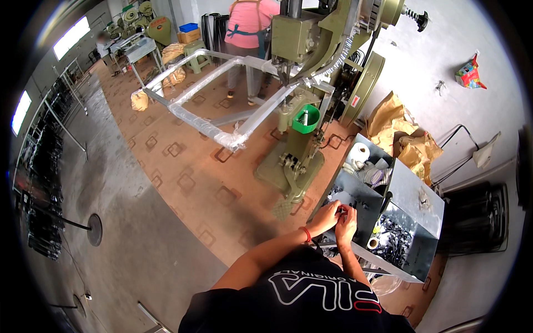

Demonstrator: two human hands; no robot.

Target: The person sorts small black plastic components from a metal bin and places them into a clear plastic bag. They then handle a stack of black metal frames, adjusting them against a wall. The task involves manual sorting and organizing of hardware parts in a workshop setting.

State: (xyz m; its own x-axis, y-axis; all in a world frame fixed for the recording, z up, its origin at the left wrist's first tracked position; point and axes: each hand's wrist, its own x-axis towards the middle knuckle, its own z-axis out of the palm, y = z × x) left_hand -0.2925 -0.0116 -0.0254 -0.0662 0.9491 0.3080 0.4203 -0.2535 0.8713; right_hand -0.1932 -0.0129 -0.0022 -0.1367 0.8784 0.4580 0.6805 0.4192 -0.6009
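My left hand [324,218], with a red cord bracelet at the wrist, meets my right hand [346,223] over the near left part of a grey metal bin [361,206]. The fingers of both hands are closed and pressed together at the tips. A small dark piece seems to sit between them, mostly hidden and too small to name. Small black parts [395,240] fill the bin's near right compartment, beside a roll of tape [372,243]. A white roll [360,152] and crumpled cloth [373,175] lie in the far compartment.
Ahead stands a green press machine [300,41] with a foot pedal [283,210] and a green cup [305,119]. A plastic-wrapped frame [194,125] reaches out to its left. Brown paper bags [391,119] stand behind the bin. A person in pink [250,25] is beyond the press.
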